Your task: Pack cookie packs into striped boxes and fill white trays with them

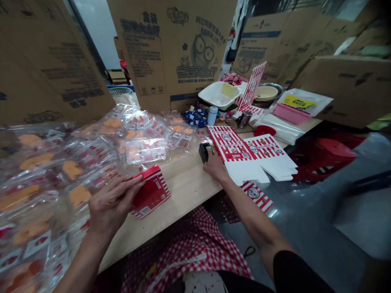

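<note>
My left hand (111, 201) grips a folded red box (151, 191) with red-and-white striped edges by its upper left side. The box stands tilted on the wooden table. Farther right, my right hand (214, 165) is closed around a small black object (204, 152) that looks like a tape dispenser; its lower part is hidden by my fingers. Just beyond this hand lie flat, unfolded striped cartons (227, 142) with white flaps (247, 173) over the table edge.
Clear plastic packs (145, 150) with orange pieces are heaped on the left. Tall cardboard boxes (171, 49) wall off the back. A white basket (218, 94), a light blue bottle (212, 115) and a metal cup (244, 119) stand behind the cartons. Red stools (326, 156) are at the right.
</note>
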Tool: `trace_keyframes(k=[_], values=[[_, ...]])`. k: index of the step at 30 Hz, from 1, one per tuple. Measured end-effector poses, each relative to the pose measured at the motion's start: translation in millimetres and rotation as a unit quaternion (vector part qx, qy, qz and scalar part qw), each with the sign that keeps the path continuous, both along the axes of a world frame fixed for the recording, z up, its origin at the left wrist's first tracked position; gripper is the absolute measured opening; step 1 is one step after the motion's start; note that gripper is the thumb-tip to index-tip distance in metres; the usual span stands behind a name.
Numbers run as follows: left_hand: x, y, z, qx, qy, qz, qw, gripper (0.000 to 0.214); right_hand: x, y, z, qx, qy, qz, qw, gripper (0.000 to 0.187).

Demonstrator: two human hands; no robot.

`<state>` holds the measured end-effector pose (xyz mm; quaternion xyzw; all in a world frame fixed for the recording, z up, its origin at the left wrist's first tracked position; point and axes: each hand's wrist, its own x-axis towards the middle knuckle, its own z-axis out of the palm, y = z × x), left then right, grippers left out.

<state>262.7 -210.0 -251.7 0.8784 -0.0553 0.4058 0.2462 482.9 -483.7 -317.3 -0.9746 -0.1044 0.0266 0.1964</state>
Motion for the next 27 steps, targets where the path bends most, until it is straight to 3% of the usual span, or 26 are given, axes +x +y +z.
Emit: trace_keyframes(k=[5,7,10,13,18,23,27], values=[[3.5,8.8,-3.3,-0.024,-0.002,0.007,1.0,0.019,-7.7,5.6,-2.9,0.096,0.072,0.085,0.989,0.091],[3.4,8.0,-4.7,-0.027,-0.002,0.009,1.0,0.02,-0.7,-2.4,0.7,0.133,0.107,0.083,0.982,0.075],[0.0,2.7,-5.3,-0.024,0.01,0.025,0.999,0.017,13.8,-14.1,6.3,0.157,0.168,0.065,0.971,0.031],[-5.4,-4.6,-3.8,-0.017,0.019,0.034,0.999,0.016,20.0,-15.2,9.3,0.186,0.263,0.067,0.944,0.013],[-11.2,-13.6,1.8,-0.009,0.012,0.026,1.0,0.015,13.9,-2.7,8.8,0.265,0.365,0.038,0.892,0.015],[-9.8,-12.7,2.4,-0.015,0.001,0.018,1.0,0.016,9.2,19.2,1.7,0.397,0.328,-0.041,0.856,0.014],[-8.2,-9.9,1.1,-0.027,0.005,0.013,1.0,0.016,12.1,36.1,1.6,0.437,0.339,-0.063,0.831,0.011]])
